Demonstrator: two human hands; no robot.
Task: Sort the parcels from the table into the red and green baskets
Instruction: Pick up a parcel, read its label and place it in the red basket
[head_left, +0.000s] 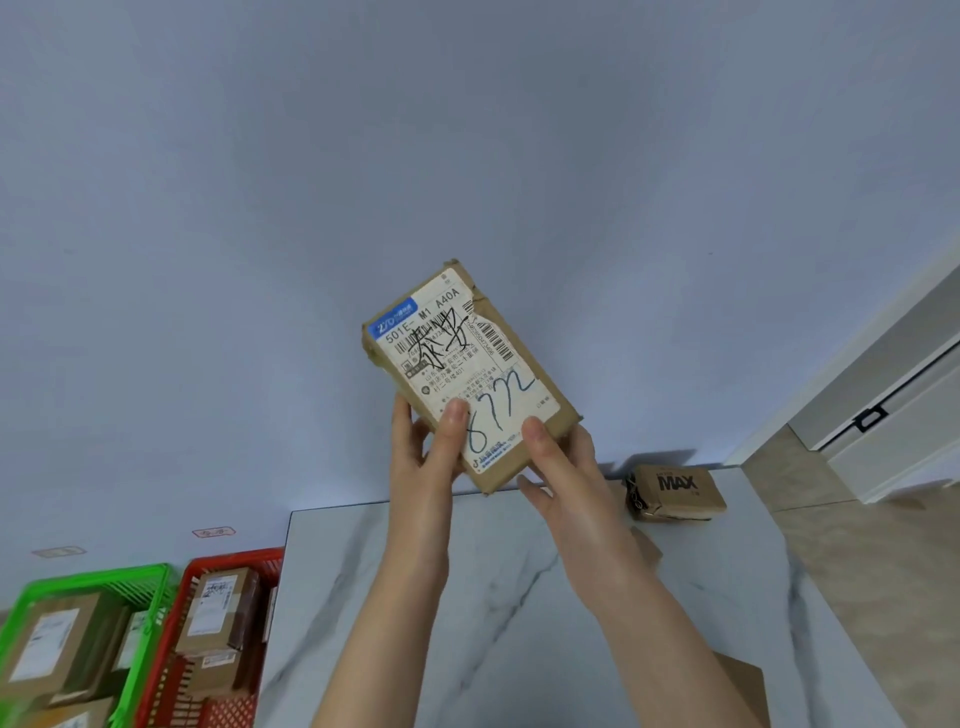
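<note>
While our left hand (434, 457) and right hand (558, 467) grip the parcel (470, 374) mid-frame — label facing us — baskets sit lower left.

Labelled parcel (470, 376) gripped by left hand (423, 457) and right hand (563, 467), raised above marble table (467, 597).

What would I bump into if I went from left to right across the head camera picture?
green basket → red basket → parcel with the white label, held up → brown MAX parcel → white cabinet
</note>
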